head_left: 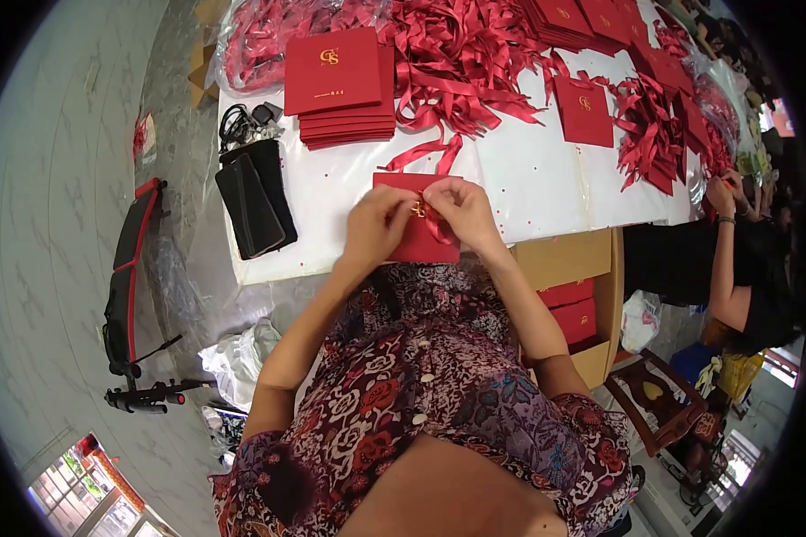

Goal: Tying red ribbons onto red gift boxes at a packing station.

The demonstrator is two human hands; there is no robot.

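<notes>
A flat red paper bag (pixel 415 251) with a gold emblem lies at the table's front edge, close to my body. Over its upper half, my left hand (pixel 376 225) and my right hand (pixel 466 213) meet with fingers pinched. Between them they grip a red satin ribbon (pixel 439 231), one end of which hangs down across the bag's face. My fingertips partly cover where the ribbon meets the bag. Just beyond the bag, another loose ribbon (pixel 424 156) trails over the white table.
A stack of red bags (pixel 333 73) stands beyond my left hand, near a black phone case (pixel 249 208) and cables (pixel 237 125). A ribbon heap (pixel 461 63) covers the far side. Below the table's edge, a cardboard box (pixel 564 259) holds red bags. At right, another person's arm (pixel 724 255) reaches in.
</notes>
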